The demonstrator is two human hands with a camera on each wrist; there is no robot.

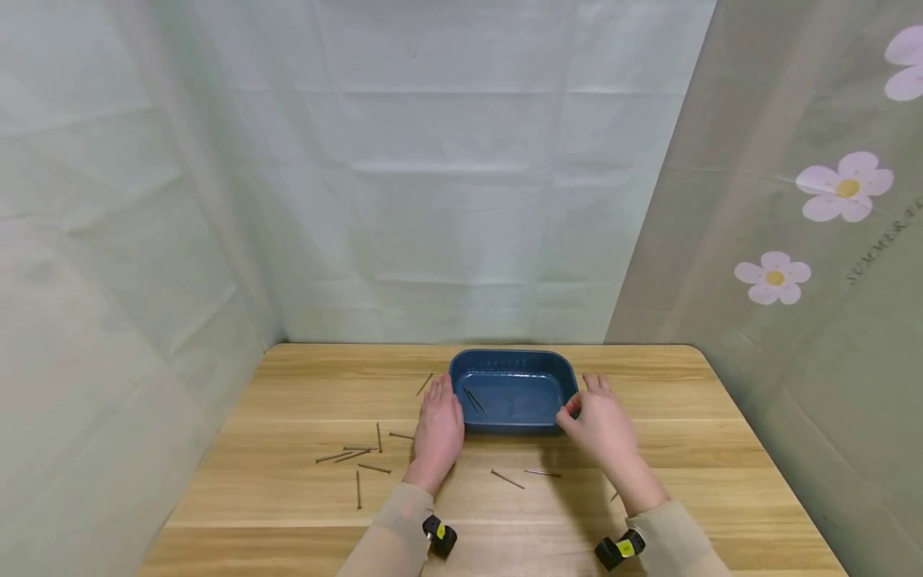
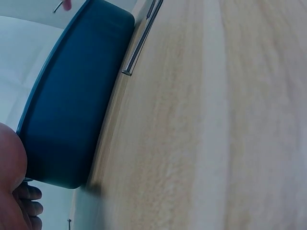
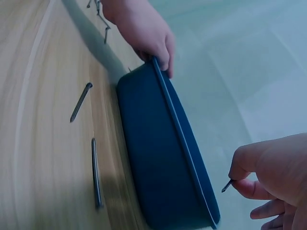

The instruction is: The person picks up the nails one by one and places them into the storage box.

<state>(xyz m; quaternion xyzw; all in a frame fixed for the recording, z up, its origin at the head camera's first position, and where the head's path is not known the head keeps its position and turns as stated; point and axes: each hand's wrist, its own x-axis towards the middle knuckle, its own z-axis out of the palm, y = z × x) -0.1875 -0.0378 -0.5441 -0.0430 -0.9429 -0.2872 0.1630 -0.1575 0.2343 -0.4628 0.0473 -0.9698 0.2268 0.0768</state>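
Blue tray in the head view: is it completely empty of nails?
No. Two thin nails lie inside the blue tray, near its left side, close to the left hand.

Glossy plastic tray (image 1: pixel 513 365); metal nails (image 1: pixel 507 479); wood-grain table (image 1: pixel 721 449).

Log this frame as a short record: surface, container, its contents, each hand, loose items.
surface: wooden table
container: blue tray, upright
contents: two nails
left hand: rests against the tray's left rim, fingers straight
right hand: pinches a nail at the tray's right rim
loose items: scattered nails left of the tray, two more in front
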